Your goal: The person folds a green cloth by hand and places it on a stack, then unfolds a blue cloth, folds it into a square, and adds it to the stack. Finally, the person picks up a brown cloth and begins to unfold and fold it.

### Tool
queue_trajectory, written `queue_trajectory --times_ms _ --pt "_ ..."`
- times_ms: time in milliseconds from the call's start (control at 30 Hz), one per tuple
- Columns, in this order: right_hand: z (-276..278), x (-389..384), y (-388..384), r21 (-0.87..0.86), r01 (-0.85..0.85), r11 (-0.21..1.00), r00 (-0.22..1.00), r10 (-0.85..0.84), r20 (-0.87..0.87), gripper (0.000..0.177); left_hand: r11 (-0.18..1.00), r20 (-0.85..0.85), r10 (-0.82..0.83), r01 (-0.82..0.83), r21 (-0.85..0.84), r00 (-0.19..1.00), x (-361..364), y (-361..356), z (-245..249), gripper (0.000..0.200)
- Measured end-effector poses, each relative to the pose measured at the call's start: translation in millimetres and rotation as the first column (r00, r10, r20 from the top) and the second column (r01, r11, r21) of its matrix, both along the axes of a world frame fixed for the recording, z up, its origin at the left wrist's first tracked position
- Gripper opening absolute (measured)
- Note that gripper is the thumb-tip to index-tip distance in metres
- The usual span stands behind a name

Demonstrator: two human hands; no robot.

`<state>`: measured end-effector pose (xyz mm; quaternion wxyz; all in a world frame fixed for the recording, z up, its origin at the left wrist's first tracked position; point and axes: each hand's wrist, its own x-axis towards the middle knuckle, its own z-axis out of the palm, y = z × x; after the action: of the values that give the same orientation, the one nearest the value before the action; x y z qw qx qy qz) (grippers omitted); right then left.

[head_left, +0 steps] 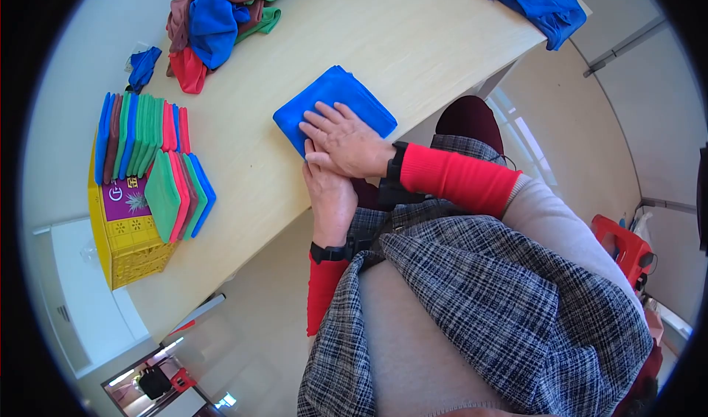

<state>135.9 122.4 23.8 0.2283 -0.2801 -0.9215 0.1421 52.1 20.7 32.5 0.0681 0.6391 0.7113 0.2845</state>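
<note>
A folded blue cloth (pixel 333 90) lies as a flat square near the table's front edge. My right hand (pixel 346 143) rests palm down on it, fingers stretched out and a little apart. Right beside it, my left hand (pixel 330 199) meets the near corner of the cloth. Its fingers are straight and partly hidden where the right hand overlaps them. Both wrists have black bands over red sleeves.
A yellow crate (pixel 140 244) at the left carries folded cloths (pixel 147 133) in green, blue, red and brown, standing on edge. Loose crumpled cloths (pixel 214 26) are heaped at the back of the wooden table (pixel 254 177). More blue fabric (pixel 535 4) hangs over the far right corner.
</note>
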Motion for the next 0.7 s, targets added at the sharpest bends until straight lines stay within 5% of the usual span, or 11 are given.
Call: queue_trajectory --times_ms 33,133,300,400,433,533,700 --pt "-2.2 1.3 4.2 -0.005 0.001 1.000 1.000 -0.001 0.000 0.064 1.000 0.000 -0.001 0.001 -0.005 1.000 -2.6 -0.1 -1.6 0.066" --pt "-9.0 15.9 20.8 0.012 0.085 0.996 0.995 -0.086 0.051 0.066 0.987 -0.487 -0.130 0.066 -0.146 0.864 -11.2 -4.2 -4.8 0.066" --pt "-10.7 16.6 28.3 0.047 0.150 0.988 0.983 -0.154 0.102 0.066 0.980 -0.392 -0.132 0.060 -0.191 0.910 -20.0 -10.6 9.7 0.067" --pt "-11.4 15.3 27.1 0.061 0.169 0.984 0.977 -0.175 0.118 0.065 0.929 -0.078 -0.219 0.184 -0.322 0.972 -43.9 -9.1 28.6 0.062" --pt "-11.1 15.5 27.2 0.061 0.166 0.984 0.979 -0.172 0.113 0.065 0.930 -0.083 -0.216 0.179 -0.323 0.973 -43.7 -3.4 30.5 0.062" --pt "-8.1 17.3 25.6 0.068 0.167 0.984 0.976 -0.175 0.130 0.064 0.996 -0.208 -0.064 0.075 0.044 0.976 -37.1 38.3 36.4 0.058" --pt "-17.6 12.3 28.0 0.113 0.227 0.967 0.960 -0.241 0.140 0.065 0.998 -0.307 -0.062 0.054 -0.034 0.950 -55.2 78.1 -21.8 0.061"
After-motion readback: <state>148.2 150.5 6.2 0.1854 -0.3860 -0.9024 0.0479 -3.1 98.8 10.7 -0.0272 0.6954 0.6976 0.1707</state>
